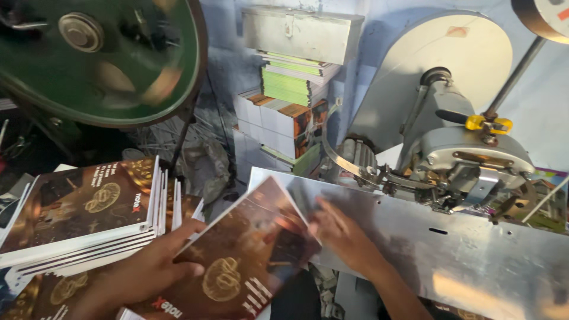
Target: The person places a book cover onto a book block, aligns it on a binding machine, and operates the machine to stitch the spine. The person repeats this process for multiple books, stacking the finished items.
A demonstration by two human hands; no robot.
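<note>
Cluttered workshop: stacked notebooks (83,219) lying beside the left hand (145,269), which is gripping a brown notebook (243,261); right hand (344,234), fingers spread, is pressing it against the metal plate (450,249).

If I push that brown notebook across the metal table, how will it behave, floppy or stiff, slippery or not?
The brown notebook looks thin with a glossy cover, so it probably flexes a little and slides easily on the smooth metal table. Both the left hand and right hand touch it, which suggests it needs steadying.
</note>
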